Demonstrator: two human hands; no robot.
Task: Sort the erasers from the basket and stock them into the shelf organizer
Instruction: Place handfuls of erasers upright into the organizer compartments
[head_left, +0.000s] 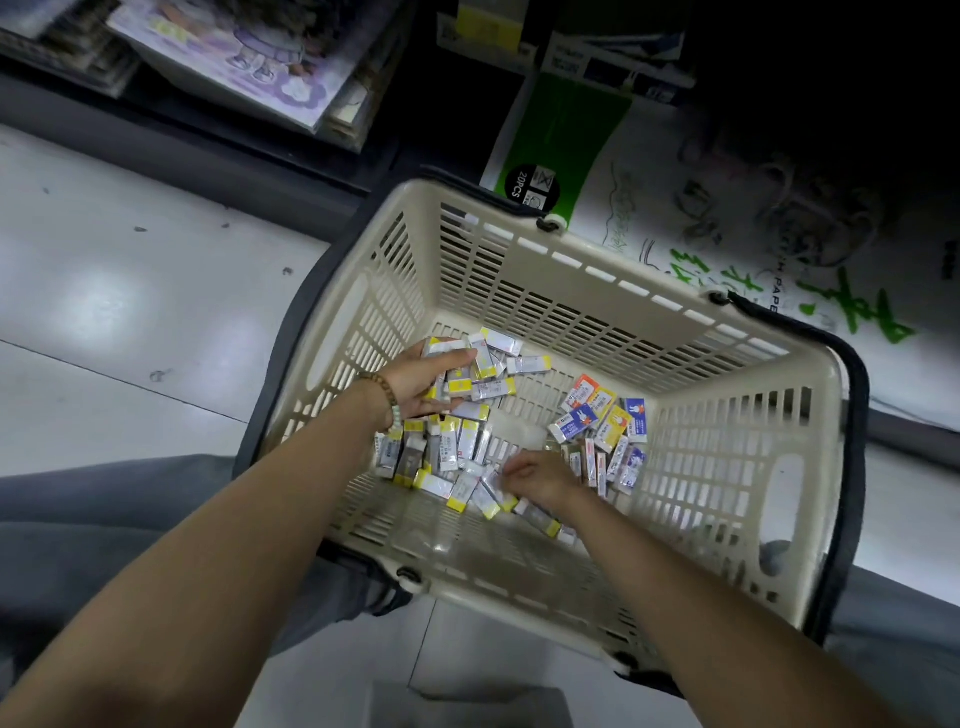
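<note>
One cream basket (571, 260) on the floor (104, 312) holds several dozen erasers of two kinds, too piled to count exactly. The yellow-ended erasers (452, 447) lie by its left wall and middle, the rabbit-print erasers (602, 415) nearer its right wall. The left hand (421, 382) grips a bunch of yellow-ended ones. The right hand (540, 478) rests on the pile near the near wall, its grasp too blurred to tell. One green paper pack (649, 208) abuts the far rim. Long axes are mixed, though a row under the left hand runs from near wall to far.

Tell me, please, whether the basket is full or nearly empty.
Nearly empty: the erasers only scatter across the basket floor, with bare grid showing between them.
</note>
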